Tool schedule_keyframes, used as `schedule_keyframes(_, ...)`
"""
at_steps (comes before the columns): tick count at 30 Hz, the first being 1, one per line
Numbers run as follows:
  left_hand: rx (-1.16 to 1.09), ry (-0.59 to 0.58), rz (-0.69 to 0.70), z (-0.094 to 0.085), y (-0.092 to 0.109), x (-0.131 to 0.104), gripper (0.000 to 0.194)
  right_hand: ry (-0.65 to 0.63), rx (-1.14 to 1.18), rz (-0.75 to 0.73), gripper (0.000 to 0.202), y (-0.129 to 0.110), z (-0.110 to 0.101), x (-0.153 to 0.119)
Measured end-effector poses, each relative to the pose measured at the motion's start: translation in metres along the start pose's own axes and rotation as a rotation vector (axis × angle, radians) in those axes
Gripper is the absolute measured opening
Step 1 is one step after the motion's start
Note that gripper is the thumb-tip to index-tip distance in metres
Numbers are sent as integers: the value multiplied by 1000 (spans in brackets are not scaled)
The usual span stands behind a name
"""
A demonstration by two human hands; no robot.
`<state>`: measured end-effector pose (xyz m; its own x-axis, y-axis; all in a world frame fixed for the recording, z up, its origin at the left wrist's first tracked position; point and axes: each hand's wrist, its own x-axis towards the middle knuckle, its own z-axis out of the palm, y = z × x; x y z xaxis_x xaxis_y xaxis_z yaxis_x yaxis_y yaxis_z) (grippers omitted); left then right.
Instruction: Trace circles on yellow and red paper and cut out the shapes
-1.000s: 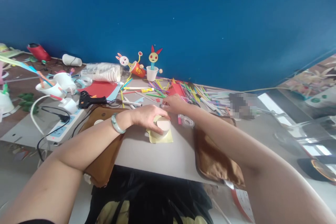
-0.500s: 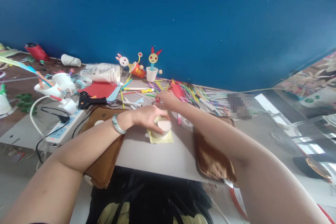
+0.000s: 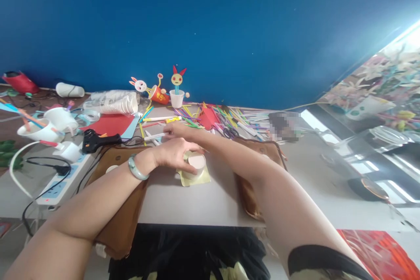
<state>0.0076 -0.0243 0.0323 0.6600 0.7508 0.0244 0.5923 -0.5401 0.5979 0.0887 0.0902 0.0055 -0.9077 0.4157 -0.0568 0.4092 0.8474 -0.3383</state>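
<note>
My left hand (image 3: 175, 156), below a jade bangle, is wrapped round a white paper cup (image 3: 197, 162) that appears to stand bottom-up. Beneath the cup lies a piece of yellow paper (image 3: 194, 179) on the grey table (image 3: 183, 208). Stretched across beyond it, my right hand (image 3: 176, 131) has its fingers closed over the right end of a white pen (image 3: 154, 136). Its fingertips are partly hidden. Scattered coloured sticks (image 3: 193, 122) and a yellow glue stick (image 3: 173, 119) lie just behind that hand.
A black glue gun (image 3: 100, 139) and power strip (image 3: 67, 176) with cables are on the left. Stacked paper cups (image 3: 111, 102), red paper (image 3: 113, 125) and two cup figures (image 3: 176, 96) stand behind. Scissors (image 3: 231, 132) lie right of centre. Brown cushions (image 3: 123, 205) flank the work spot.
My right hand has moved left and slightly down, from among the sticks to the white pen. My left hand stays on the cup. The view has shifted to the right.
</note>
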Motion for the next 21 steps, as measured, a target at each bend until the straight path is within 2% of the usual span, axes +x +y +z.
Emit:
schedule_keyframes(4, -33, 5, 6, 1, -1, 0, 57, 134, 114, 93, 27, 12, -8, -30)
schedule_keyframes(8, -46, 12, 43, 1, -2, -1, 56, 266, 236, 221, 38, 20, -18, -80)
schedule_keyframes(11, -53, 12, 79, 1, -4, 0, 58, 560, 523, 395, 34, 20, -22, -119)
schedule_keyframes(14, -19, 36, 117, 3, -7, 0, 60, 808, 737, 482, 25, 16, -24, -151)
schedule_keyframes(17, 37, 114, 128, 7, -9, 1, 60, 918, 939, 467, 19, 12, -22, -169)
schedule_keyframes(21, 89, 212, 129, 9, -8, -1, 57, 937, 1102, 323, 22, 8, -11, -173)
